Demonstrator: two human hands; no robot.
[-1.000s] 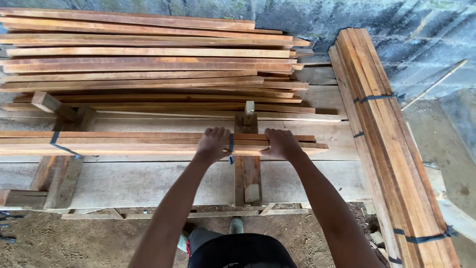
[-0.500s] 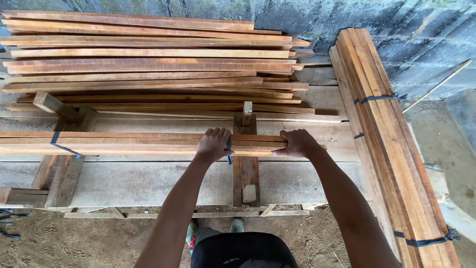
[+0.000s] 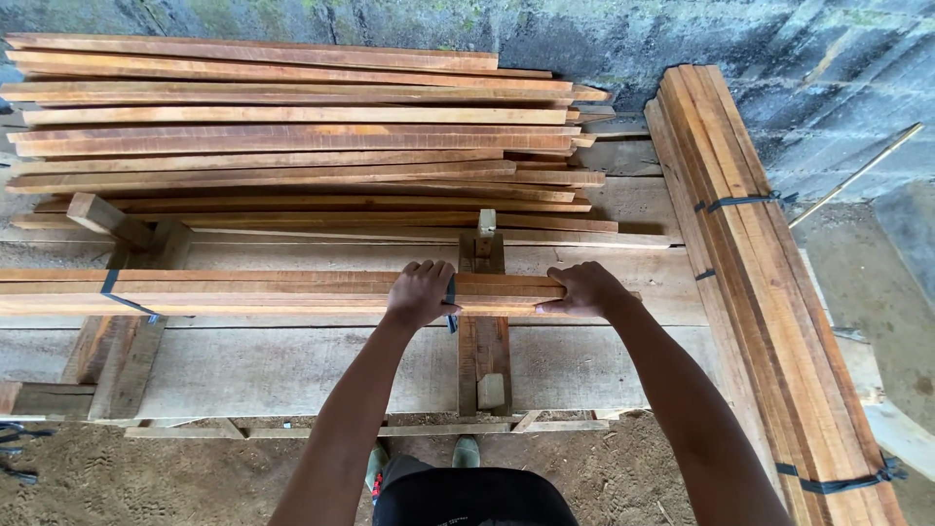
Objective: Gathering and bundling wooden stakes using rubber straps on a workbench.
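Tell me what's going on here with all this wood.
A person stands at a low wooden platform and has both hands on a strapped bundle of long wooden slats lying across it. The left hand grips the bundle near a dark strap; the right hand covers its right end. Behind it lies a loose stack of slats against a stone wall, and another strapped bundle lies at the right.

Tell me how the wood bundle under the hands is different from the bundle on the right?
The strapped bundle under the hands lies crosswise on the wooden platform, while the strapped bundle at the right runs away from the person. The left hand and right hand rest on the first; nothing touches the second. Both are reddish-brown slats tied with dark straps.
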